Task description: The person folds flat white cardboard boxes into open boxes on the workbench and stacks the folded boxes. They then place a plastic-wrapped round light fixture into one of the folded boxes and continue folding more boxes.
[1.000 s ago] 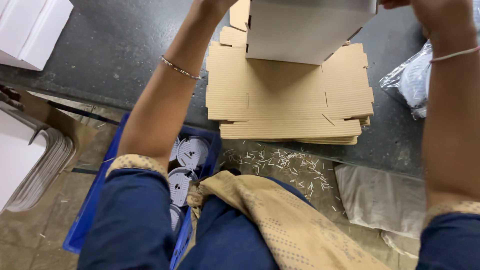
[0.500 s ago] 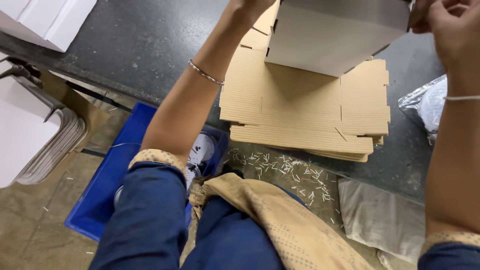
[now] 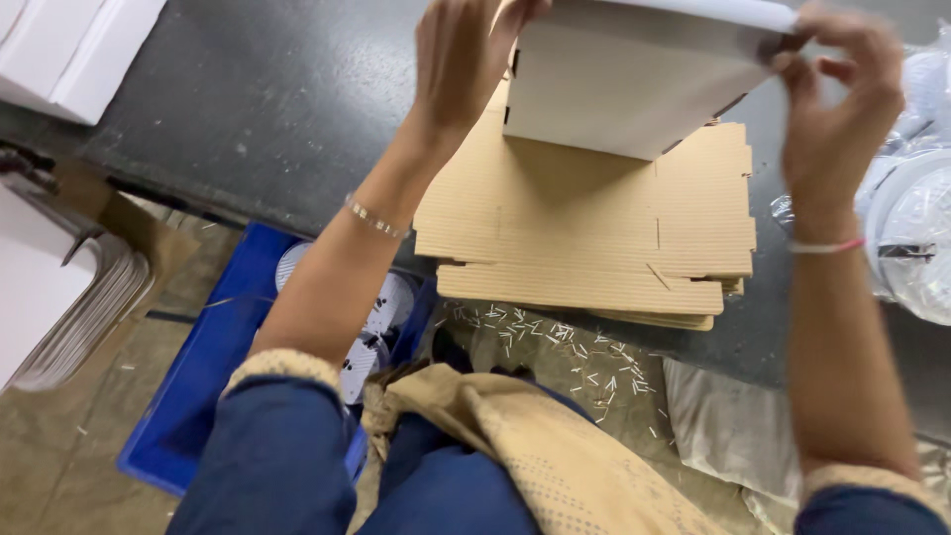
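A white cardboard box (image 3: 634, 74) is held up above a stack of flat brown cardboard sheets (image 3: 594, 223) on a dark table (image 3: 267, 109). My left hand (image 3: 461, 59) presses against the box's left side, fingers up along its wall. My right hand (image 3: 842, 99) pinches the box's upper right corner flap. Both wrists wear thin bracelets. The box's top edge runs out of the view.
White boxes (image 3: 74, 45) lie at the table's far left. A blue crate (image 3: 208, 376) with round white parts stands on the floor below, beside stacked flat sheets (image 3: 59, 297). Plastic-wrapped round white items (image 3: 916, 228) sit at the right. Small white scraps litter the floor (image 3: 555, 342).
Both hands and the white box have come lower into view and appear nearer. My right hand now pinches the box's upper right corner; the view has shifted left and up.
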### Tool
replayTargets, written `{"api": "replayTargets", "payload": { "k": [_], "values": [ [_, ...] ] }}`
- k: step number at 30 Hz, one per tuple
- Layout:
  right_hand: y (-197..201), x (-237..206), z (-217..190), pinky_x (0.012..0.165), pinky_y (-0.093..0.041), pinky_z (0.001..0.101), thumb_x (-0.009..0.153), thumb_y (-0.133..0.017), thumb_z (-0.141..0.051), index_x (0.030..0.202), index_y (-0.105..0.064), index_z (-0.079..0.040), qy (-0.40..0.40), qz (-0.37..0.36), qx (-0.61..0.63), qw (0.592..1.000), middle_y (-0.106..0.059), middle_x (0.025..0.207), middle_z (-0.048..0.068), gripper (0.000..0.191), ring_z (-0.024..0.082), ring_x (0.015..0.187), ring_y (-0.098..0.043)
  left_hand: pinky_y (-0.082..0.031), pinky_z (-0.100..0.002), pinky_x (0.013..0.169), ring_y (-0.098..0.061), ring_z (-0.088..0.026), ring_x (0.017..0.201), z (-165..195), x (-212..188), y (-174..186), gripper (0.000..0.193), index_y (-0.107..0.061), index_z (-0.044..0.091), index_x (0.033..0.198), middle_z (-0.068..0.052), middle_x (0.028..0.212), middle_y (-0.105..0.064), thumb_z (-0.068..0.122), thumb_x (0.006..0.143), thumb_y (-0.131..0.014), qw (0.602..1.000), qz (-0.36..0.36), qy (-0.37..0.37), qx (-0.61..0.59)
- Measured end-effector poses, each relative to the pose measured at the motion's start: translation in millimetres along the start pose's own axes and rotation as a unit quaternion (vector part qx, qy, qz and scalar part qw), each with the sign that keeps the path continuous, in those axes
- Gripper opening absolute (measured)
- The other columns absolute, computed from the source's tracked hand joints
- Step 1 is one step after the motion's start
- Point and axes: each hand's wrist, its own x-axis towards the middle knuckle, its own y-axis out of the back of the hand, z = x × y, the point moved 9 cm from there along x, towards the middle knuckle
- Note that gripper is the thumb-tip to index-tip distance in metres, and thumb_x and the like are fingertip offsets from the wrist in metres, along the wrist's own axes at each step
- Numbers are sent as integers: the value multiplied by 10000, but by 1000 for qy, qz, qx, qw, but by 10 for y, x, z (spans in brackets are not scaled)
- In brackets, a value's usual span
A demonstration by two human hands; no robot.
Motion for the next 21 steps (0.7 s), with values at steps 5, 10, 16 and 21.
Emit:
{"api": "replayTargets", "payload": {
  "k": [5, 10, 16, 21],
  "values": [
    [-63, -107, -122, 1146, -444, 430, 1014, -776, 44, 1348, -698, -30, 34, -15, -52, 998, -612, 1432, 131, 351, 303, 1357, -506, -605, -393, 724, -694, -293, 982, 110, -130, 175, 205, -720, 145, 1133, -53, 1040, -741, 310, 1018, -762, 1000, 8, -14, -11],
    [-82, -67, 79, 1110, -480, 417, 1005, -766, -26, 1337, -677, -41, -5, -48, -20, 999, -623, 1339, 102, 344, 273, 1275, -569, -584, -423, 709, -679, -311, 949, -87, -289, 18, 437, -680, 86, 1154, -82, 1029, -730, 365, 854, -830, 999, 12, -38, 24],
    [-139, -128, 201, 974, -597, 368, 1045, -682, -46, 1270, -641, -4, -15, -46, 44, 998, -611, 1329, 123, 232, 256, 1250, -631, -581, -415, 719, -726, -273, 860, -383, -411, -371, 172, -666, 89, 1057, -35, 896, -763, 135, 951, -794, 1000, -24, 5, 9],
    [-143, -223, 531, 891, -600, 391, 1049, -688, -17, 1158, -640, 69, 65, -15, -18, 998, -666, 1170, 164, 147, 282, 1096, -647, -639, -363, 819, -793, -244, 926, -11, -478, -516, 62, -711, 64, 1020, -53, 964, -810, 110, 982, -730, 900, -291, 116, -305]
  ]
}}
